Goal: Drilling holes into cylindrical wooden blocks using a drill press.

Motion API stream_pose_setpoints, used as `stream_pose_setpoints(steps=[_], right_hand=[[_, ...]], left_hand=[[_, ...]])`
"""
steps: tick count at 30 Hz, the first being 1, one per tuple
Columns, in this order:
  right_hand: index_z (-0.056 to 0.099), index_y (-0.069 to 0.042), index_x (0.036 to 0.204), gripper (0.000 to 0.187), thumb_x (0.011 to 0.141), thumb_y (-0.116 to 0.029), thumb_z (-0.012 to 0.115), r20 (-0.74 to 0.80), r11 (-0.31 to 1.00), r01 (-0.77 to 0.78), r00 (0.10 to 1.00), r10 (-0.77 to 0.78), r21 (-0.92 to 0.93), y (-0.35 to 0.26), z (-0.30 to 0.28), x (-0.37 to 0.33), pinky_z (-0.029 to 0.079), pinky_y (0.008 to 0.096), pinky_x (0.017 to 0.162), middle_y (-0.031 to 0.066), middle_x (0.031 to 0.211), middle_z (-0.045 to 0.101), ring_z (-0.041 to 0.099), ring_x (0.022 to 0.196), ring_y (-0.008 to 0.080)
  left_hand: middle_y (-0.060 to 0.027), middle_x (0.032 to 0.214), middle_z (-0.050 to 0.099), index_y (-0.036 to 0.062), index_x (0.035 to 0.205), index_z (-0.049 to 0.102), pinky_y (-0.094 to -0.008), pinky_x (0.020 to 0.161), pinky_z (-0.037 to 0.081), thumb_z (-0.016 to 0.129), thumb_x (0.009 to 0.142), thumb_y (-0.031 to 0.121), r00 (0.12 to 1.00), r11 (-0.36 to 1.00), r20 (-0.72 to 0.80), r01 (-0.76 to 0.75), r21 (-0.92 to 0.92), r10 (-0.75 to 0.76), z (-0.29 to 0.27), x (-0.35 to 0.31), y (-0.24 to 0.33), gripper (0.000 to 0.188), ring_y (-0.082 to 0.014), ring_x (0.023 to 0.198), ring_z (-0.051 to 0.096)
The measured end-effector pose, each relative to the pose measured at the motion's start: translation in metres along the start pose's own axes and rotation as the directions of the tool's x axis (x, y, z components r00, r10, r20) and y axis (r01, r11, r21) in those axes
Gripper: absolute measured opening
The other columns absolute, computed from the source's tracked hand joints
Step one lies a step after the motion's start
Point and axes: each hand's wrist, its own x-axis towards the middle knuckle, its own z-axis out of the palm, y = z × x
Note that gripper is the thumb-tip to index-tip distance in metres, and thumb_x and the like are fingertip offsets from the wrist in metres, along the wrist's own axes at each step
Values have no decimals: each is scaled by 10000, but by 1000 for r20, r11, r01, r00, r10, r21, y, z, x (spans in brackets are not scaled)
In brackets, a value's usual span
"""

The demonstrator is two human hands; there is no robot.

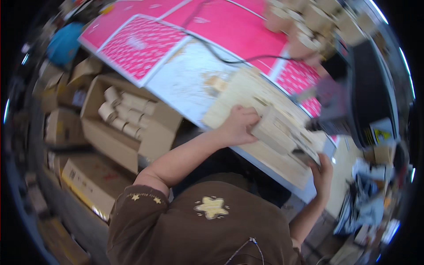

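Note:
A pale wooden block (274, 131) lies on a light plywood board (227, 105) at the table's near edge. My left hand (240, 125) is closed at the block's left end, thumb and fingers bent against it. Beyond the block's right part is a slotted wooden piece with a dark gap beside it. My right hand (322, 171) is curled at the right end of this work, pinching a thin edge that is too blurred to name. Just past the work hangs the dark head of a bench machine (338, 119), its short tip pointing toward the block.
Left of the table, an open cardboard box (101, 128) holds several pale wooden cylinders (128, 110). Similar cylinders (304, 28) are piled at the far right. A black cable (212, 51) crosses the pink-and-white table cover (145, 44). Sawdust lies beside the board.

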Motion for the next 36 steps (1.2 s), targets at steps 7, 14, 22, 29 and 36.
stream_pose_setpoints(steps=[7, 14, 22, 29, 36], right_hand=[[550, 37, 969, 299, 685, 43, 642, 88, 998, -27, 996, 22, 65, 18, -8, -19, 418, 282, 692, 104, 783, 530, 513, 741, 203], [546, 38, 981, 293, 700, 86, 616, 88, 980, -67, 995, 52, 186, -4, 11, -11, 404, 231, 662, 57, 752, 502, 469, 723, 123], [544, 36, 967, 279, 703, 65, 628, 24, 978, -146, 989, 144, 147, -20, 11, -18, 409, 245, 659, 68, 771, 509, 475, 720, 138], [570, -15, 985, 341, 691, -111, 712, 55, 996, -23, 998, 28, -92, -24, 4, -12, 424, 373, 781, 163, 930, 580, 522, 910, 338], [580, -51, 1005, 315, 740, -176, 694, -155, 988, 154, 977, -148, 27, -1, -71, 25, 426, 361, 829, 110, 958, 589, 527, 962, 276]], left_hand=[[-37, 790, 576, 21, 831, 613, -256, 631, 431, 741, 654, 194, 703, 638, -174, 476, -606, -690, -108, -114, -35, 278, -151, 687, 538], [-101, 929, 572, 11, 1097, 498, -323, 721, 479, 581, 854, 333, -66, 195, -183, -290, -937, -981, -159, -249, -173, 412, -165, 783, 548], [-163, 1078, 542, -2, 1230, 377, -339, 828, 476, 435, 912, 214, -288, 332, -319, 5, -943, -903, -163, -238, -251, 389, -265, 955, 570], [20, 760, 518, 26, 1008, 630, -249, 585, 382, 492, 875, 172, 182, 710, -731, 474, -521, -658, -118, -148, -194, 240, -81, 665, 441], [56, 621, 378, 8, 1031, 569, -185, 492, 270, 498, 907, 167, 347, 724, -636, 293, -625, -689, -101, -88, -90, 214, -35, 550, 333]])
